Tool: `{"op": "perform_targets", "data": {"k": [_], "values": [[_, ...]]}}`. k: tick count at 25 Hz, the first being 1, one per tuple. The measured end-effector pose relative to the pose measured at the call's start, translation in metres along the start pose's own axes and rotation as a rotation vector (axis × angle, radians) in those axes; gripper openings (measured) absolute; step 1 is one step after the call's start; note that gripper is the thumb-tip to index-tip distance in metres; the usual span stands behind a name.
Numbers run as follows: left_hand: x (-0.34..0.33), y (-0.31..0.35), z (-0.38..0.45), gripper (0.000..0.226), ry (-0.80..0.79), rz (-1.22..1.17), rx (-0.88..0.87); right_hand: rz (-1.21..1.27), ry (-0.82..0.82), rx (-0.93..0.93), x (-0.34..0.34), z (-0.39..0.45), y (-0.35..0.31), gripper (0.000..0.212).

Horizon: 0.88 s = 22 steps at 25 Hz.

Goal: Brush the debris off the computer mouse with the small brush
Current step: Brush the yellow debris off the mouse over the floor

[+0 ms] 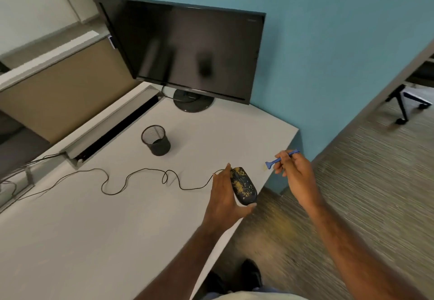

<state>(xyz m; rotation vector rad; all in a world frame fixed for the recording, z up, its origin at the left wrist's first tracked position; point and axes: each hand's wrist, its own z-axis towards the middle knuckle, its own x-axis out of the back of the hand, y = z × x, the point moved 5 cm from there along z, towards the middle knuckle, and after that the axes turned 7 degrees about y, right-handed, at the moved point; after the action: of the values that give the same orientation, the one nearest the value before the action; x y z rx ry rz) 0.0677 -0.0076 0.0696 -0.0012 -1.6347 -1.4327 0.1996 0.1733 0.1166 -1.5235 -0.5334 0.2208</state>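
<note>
Two hands work at the bench's (94,241) right edge: the left hand (225,196) grips the mouse (243,187), tilted up near the corner, while the right hand (297,173) pinches the small blue brush (276,160) just beside it. Yellow debris speckles the dark mouse. Its cord (131,178) trails left across the bench.

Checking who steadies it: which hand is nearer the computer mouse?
Left. The left hand grips the mouse at the desk edge; the right hand is off to its right, apart from it, pinching the small brush.
</note>
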Motion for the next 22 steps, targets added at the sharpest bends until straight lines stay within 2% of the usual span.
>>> {"op": "perform_targets", "data": {"k": [8, 12, 22], "values": [[-0.073, 0.054, 0.007, 0.132, -0.119, -0.023, 0.006, -0.024, 0.106, -0.026, 0.086, 0.003, 0.018, 0.024], [-0.107, 0.079, 0.008, 0.129, -0.172, 0.0, -0.037, -0.039, 0.145, -0.04, 0.119, 0.004, 0.029, 0.03], [-0.148, 0.129, 0.01, 0.131, -0.256, 0.072, -0.133, -0.07, 0.19, -0.1, 0.164, 0.004, 0.052, 0.032]]}}
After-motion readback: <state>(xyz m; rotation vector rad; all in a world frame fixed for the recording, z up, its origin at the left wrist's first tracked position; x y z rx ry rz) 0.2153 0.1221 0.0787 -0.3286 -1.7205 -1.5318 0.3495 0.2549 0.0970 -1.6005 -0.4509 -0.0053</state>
